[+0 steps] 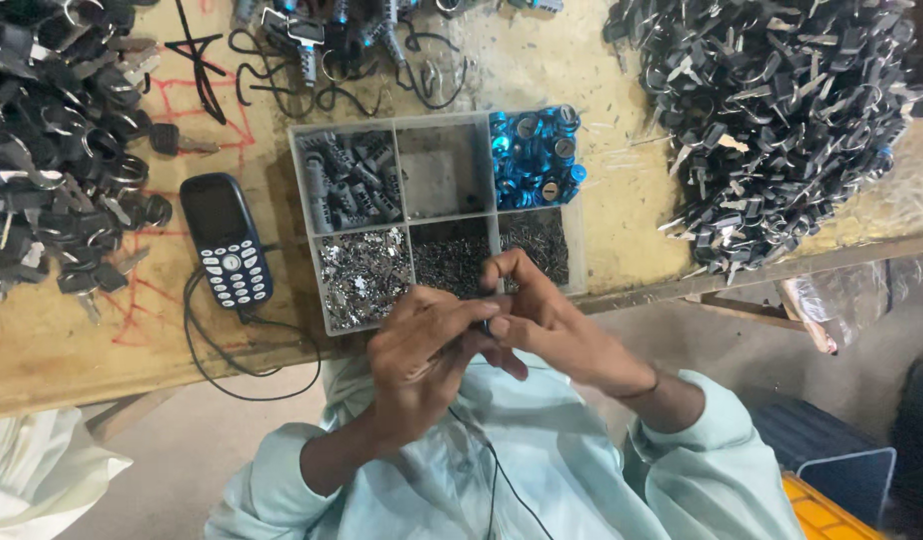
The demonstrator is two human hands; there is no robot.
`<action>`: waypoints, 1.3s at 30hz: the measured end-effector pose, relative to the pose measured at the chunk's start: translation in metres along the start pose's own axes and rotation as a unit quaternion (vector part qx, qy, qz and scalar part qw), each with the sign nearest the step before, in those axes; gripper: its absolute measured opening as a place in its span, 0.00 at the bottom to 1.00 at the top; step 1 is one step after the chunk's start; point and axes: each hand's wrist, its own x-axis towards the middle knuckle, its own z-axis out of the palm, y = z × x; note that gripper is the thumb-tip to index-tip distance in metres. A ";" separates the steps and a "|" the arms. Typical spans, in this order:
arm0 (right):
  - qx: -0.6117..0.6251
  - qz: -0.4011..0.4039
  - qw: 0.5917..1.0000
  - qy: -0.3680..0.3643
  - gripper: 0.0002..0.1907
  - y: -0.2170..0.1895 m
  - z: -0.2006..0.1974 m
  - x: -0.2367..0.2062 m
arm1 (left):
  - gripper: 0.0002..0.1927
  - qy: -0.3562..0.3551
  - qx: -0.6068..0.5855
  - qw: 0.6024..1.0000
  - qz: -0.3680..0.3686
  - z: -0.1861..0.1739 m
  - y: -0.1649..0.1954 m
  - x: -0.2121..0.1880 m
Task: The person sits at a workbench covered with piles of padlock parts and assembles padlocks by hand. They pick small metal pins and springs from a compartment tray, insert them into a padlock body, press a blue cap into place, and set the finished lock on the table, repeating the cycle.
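Note:
My left hand [422, 360] and my right hand [557, 325] meet just in front of a grey compartment tray [407, 121] at the bench's near edge. Both hands pinch a small dark part [489, 325] between their fingertips; what it is stays too small to tell. My right fingers arch over the tray's front middle compartment of tiny dark bits [450, 262]. The tray also holds grey cylinders [347, 182], shiny blue round caps [535, 155], silver metal pieces [362, 272] and fine dark pins [537, 240].
A dark keypad phone [227, 240] lies left of the tray with a black cable [237, 385] looping off the bench edge. Heaps of black-headed keys lie at the left [52, 150] and the right [782, 110]. Yellow and blue crates [832, 470] stand lower right.

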 end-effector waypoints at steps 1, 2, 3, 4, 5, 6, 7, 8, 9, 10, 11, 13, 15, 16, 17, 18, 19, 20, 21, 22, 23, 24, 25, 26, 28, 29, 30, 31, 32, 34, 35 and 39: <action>-0.012 0.027 0.999 -0.028 0.16 -0.007 -0.010 -0.004 | 0.20 0.003 0.012 1.000 0.026 0.000 0.000 0.001; -0.288 -0.103 0.949 0.078 0.11 -0.018 -0.028 -0.008 | 0.19 0.007 0.023 0.999 0.040 -0.002 -0.001 0.002; -0.534 -0.217 0.797 0.179 0.06 -0.029 -0.048 -0.012 | 0.19 0.011 0.033 0.998 0.055 -0.004 -0.004 0.005; -0.661 -0.174 0.643 0.345 0.09 -0.035 -0.068 -0.012 | 0.19 0.017 0.043 0.996 0.073 -0.005 -0.008 0.009; -0.694 -0.193 0.596 0.355 0.08 -0.040 -0.086 -0.014 | 0.18 0.021 0.045 0.997 0.052 -0.006 -0.010 0.012; -0.724 -0.210 0.547 0.363 0.08 -0.043 -0.103 -0.017 | 0.17 0.022 0.047 0.998 0.029 -0.006 -0.012 0.015; -0.751 -0.228 0.497 0.371 0.07 -0.046 -0.117 -0.019 | 0.16 0.023 0.050 0.998 0.009 -0.007 -0.014 0.017; -0.774 -0.249 0.441 0.380 0.07 -0.050 -0.129 -0.020 | 0.16 0.018 0.044 0.999 0.013 -0.009 -0.015 0.020; -0.797 -0.270 0.383 0.383 0.06 -0.054 -0.137 -0.023 | 0.16 0.017 0.037 0.999 0.016 -0.010 -0.014 0.022; -0.659 -0.316 0.554 0.398 0.04 -0.056 -0.141 -0.027 | 0.16 0.017 0.031 0.999 0.010 -0.010 -0.013 0.022; -0.487 -0.338 0.703 0.394 0.03 -0.056 -0.139 -0.033 | 0.15 0.014 0.023 1.000 0.001 -0.009 -0.011 0.022; -0.171 -0.364 0.853 0.334 0.05 -0.053 -0.125 -0.042 | 0.15 0.004 0.011 1.000 -0.006 -0.008 -0.009 0.024; -0.036 -0.361 0.892 0.271 0.05 -0.040 -0.099 -0.047 | 0.16 -0.025 0.004 0.999 0.043 -0.005 -0.007 0.027; -0.021 -0.340 0.905 0.254 0.05 -0.032 -0.082 -0.050 | 0.17 -0.039 0.001 0.997 0.063 -0.003 -0.006 0.027; -0.185 -0.300 0.905 0.237 0.03 -0.023 -0.067 -0.051 | 0.18 -0.047 0.014 0.996 0.079 0.000 -0.005 0.028; -0.345 -0.273 0.873 0.212 0.08 -0.013 -0.052 -0.052 | 0.19 -0.056 0.027 0.993 0.096 0.002 -0.004 0.029; -0.557 -0.242 0.781 0.149 0.20 -0.005 -0.037 -0.052 | 0.20 -0.065 0.041 0.991 0.112 0.002 -0.003 0.029; -0.533 -0.261 0.793 0.134 0.21 0.002 -0.028 -0.044 | 0.21 -0.071 0.052 0.989 0.119 0.001 -0.003 0.028; -0.510 -0.278 0.805 0.118 0.23 0.006 -0.019 -0.038 | 0.22 -0.077 0.063 0.987 0.126 0.000 -0.001 0.027; -0.521 -0.265 0.804 0.109 0.25 0.003 -0.015 -0.038 | 0.23 -0.083 0.072 0.985 0.133 -0.003 -0.001 0.026; -0.534 -0.252 0.801 0.100 0.28 0.000 -0.013 -0.036 | 0.22 -0.081 0.080 0.984 0.137 -0.004 -0.001 0.026; -0.547 -0.238 0.798 0.089 0.30 -0.005 -0.009 -0.035 | 0.22 -0.080 0.087 0.983 0.140 -0.006 -0.001 0.025; -0.563 -0.217 0.793 0.083 0.31 -0.012 -0.006 -0.034 | 0.22 -0.081 0.094 0.982 0.141 -0.008 -0.001 0.024; -0.579 -0.198 0.787 0.078 0.33 -0.017 -0.004 -0.032 | 0.22 -0.095 0.102 0.979 0.147 -0.011 0.001 0.024; -0.598 -0.181 0.780 0.047 0.36 -0.028 0.001 -0.030 | 0.23 -0.122 0.115 0.972 0.162 -0.015 0.004 0.023; -0.599 -0.180 0.780 0.021 0.38 -0.031 0.003 -0.028 | 0.23 -0.129 0.119 0.967 0.185 -0.016 0.006 0.023; -0.601 -0.180 0.779 -0.005 0.40 -0.034 0.004 -0.028 | 0.23 -0.136 0.123 0.961 0.208 -0.016 0.007 0.024; -0.590 -0.188 0.785 0.019 0.39 -0.035 0.006 -0.029 | 0.23 -0.142 0.128 0.954 0.231 -0.017 0.009 0.025; -0.579 -0.197 0.790 0.042 0.39 -0.037 0.006 -0.031 | 0.23 -0.137 0.137 0.956 0.221 -0.020 0.010 0.026; -0.570 -0.230 0.786 0.065 0.36 -0.035 0.005 -0.034 | 0.23 -0.126 0.152 0.960 0.198 -0.026 0.011 0.028; -0.573 -0.253 0.777 0.065 0.35 -0.033 0.004 -0.035 | 0.21 -0.125 0.158 0.958 0.202 -0.026 0.011 0.029; -0.608 -0.189 0.769 0.059 0.40 -0.025 0.004 -0.034 | 0.17 -0.125 0.173 0.954 0.210 -0.025 0.008 0.027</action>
